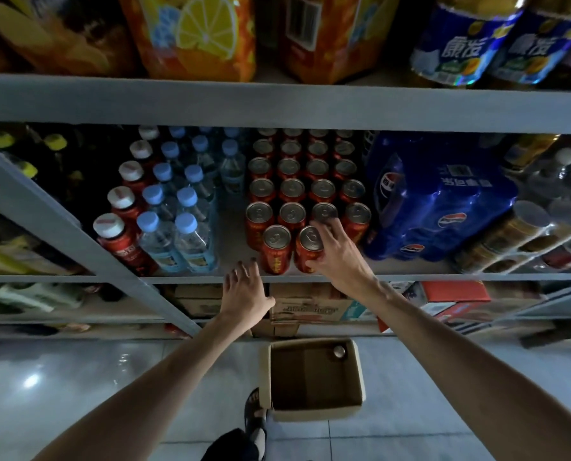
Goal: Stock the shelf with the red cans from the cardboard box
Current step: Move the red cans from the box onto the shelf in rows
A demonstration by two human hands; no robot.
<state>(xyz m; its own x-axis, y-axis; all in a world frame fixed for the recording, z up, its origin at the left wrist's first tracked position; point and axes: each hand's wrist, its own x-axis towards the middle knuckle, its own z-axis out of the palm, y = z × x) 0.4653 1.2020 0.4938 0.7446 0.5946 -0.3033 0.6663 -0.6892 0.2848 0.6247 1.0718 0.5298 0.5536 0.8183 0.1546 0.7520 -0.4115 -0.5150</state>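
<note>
Fingers (330,229) of the right hand (339,252) grasp the front red can (310,238); left hand (244,291) released.

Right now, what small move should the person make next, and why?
Probably open the right hand and let go: the red can it grips seems to stand on the shelf already, beside its front-row neighbour. The left hand is empty, and one last can shows in the cardboard box.

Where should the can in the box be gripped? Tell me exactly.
Round its upper side, from straight above: the can stands upright, top up, near the far right corner of the box, whose walls would likely block a sideways reach.
</note>
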